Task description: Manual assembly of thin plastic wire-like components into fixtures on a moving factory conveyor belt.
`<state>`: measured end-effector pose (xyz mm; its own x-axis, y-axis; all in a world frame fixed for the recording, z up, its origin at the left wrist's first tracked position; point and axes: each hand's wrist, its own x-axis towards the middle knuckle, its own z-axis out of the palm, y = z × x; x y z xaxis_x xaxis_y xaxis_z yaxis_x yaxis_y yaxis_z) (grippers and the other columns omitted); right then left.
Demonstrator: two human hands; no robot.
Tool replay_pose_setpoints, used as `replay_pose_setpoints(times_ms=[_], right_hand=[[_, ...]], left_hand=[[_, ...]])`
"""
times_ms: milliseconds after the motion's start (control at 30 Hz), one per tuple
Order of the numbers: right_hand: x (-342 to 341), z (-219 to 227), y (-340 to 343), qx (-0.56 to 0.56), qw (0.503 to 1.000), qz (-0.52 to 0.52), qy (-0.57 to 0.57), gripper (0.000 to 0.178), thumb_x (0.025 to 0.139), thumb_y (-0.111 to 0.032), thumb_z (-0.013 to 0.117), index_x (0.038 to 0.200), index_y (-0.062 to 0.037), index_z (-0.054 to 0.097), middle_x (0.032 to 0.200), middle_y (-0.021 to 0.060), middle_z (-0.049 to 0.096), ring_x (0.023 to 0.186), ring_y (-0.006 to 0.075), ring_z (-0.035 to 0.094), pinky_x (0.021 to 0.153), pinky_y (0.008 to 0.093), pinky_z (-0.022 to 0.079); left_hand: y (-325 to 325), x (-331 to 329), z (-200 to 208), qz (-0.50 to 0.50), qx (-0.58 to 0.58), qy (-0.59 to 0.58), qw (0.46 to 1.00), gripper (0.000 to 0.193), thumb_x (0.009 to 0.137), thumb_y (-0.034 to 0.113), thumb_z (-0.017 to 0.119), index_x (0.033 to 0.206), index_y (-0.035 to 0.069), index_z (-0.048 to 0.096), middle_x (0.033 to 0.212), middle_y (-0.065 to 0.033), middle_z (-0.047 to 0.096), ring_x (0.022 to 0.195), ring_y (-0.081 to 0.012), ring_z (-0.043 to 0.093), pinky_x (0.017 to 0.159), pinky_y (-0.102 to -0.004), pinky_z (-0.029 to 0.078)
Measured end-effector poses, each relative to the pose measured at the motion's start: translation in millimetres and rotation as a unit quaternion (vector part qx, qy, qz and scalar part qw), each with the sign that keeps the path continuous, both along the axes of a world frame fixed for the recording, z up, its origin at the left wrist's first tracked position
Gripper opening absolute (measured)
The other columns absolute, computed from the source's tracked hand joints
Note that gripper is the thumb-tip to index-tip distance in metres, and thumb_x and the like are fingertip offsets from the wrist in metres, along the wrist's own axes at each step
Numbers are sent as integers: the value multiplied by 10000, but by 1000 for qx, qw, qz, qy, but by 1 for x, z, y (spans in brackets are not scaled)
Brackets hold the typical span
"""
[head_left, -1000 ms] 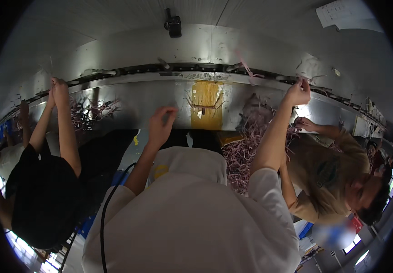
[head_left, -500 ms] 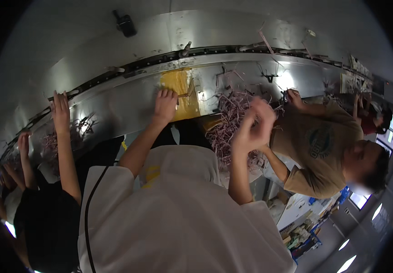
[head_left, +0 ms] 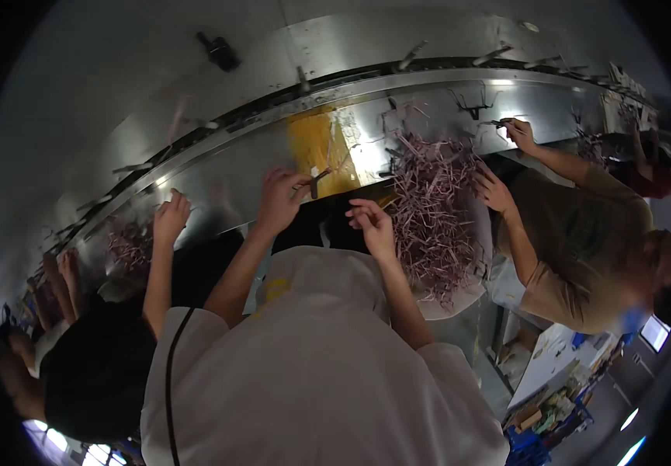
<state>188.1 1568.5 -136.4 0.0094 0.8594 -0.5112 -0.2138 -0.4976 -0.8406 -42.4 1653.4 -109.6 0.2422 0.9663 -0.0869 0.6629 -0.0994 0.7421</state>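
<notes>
Over the near edge of the metal bench (head_left: 234, 175), my left hand (head_left: 279, 200) is closed in a pinch. Its fingertips grip a small dark thin piece (head_left: 317, 183), whose exact kind is too small to make out. That piece lies in front of a yellow patch (head_left: 312, 144) on the bench top. My right hand (head_left: 372, 225) hovers off the bench edge, left of a big heap of pinkish thin strips (head_left: 436, 210). Its fingers are bent and apart, with nothing visible in them.
Along the back of the bench runs a dark track (head_left: 258, 106) with short pegs. A co-worker in a brown shirt (head_left: 576, 225) works on the right, one hand by the heap. To the left, a person in black (head_left: 98, 373) reaches toward another strip pile (head_left: 130, 242).
My right hand has come down and left, away from the heap. My left hand has shifted slightly down toward the bench edge. The pegs along the track have moved, and the co-workers' arms have shifted.
</notes>
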Motion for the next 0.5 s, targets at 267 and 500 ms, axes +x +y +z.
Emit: replay_pose_setpoints(times_ms=[267,500], right_hand=[[-25,37,30,86,987,78,109,245,946,-34,638,1178,45,641,943,71,697,772,94,629,709,221,504],[-58,51,43,138,984,96,59,187,886,21,706,1073,41,711,966,47,725,854,81,651,770,216,510]], left_hand=[[-48,26,67,57,99,-2,993,204,778,74,728,982,80,729,943,-71,711,942,-281,632,956,-408,425],[-85,31,98,309,129,-9,942,231,859,106,692,1084,53,684,953,-101,701,911,-264,653,849,-376,486]])
